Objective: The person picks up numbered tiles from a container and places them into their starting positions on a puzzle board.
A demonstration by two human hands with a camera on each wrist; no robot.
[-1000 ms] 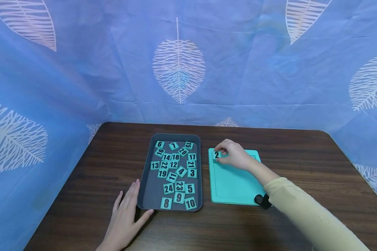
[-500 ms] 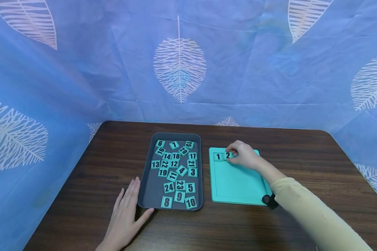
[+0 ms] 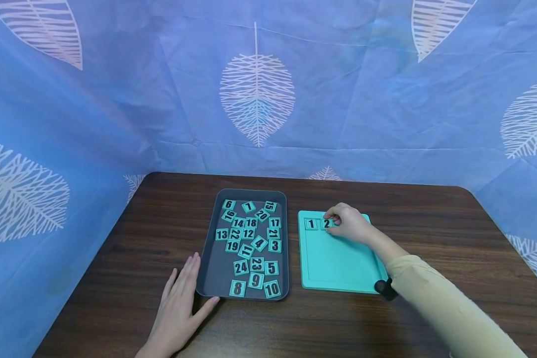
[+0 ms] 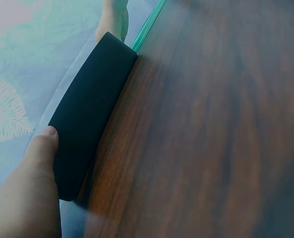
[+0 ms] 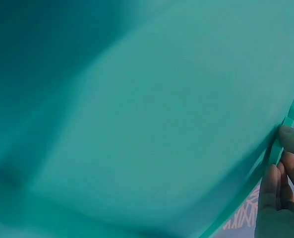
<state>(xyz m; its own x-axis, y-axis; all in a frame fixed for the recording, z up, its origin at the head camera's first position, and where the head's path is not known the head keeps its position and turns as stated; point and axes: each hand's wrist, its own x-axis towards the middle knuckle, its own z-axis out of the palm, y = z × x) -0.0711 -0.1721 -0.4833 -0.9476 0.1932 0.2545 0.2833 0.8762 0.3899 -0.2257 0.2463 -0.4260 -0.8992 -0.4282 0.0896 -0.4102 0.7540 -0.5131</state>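
At the far edge of a turquoise board (image 3: pixel 340 263), my right hand (image 3: pixel 349 223) pinches a square tile marked 2 (image 3: pixel 326 223) between thumb and fingers. Just left of it, a tile marked 1 (image 3: pixel 311 223) lies in the board's top left corner. The right wrist view shows the thumb and fingers on the held tile (image 5: pixel 276 149) at the board's rim. My left hand (image 3: pixel 174 308) has its fingers straight along the left side of a dark grey tray (image 3: pixel 215 278). Its thumb (image 4: pixel 45 144) touches the tray's near wall.
Several numbered turquoise tiles (image 3: pixel 238 288) lie scattered in the tray, turned at various angles. The brown wooden table (image 3: pixel 340 328) carries both tray and board. Behind it hangs a blue cloth (image 3: pixel 331 99) with white leaf prints. A dark round object (image 3: pixel 385 288) sits by the right sleeve.
My right hand has moved to the right with the tile marked 2, uncovering the tile marked 1, then shifted slightly further. The left hand stays by the tray.
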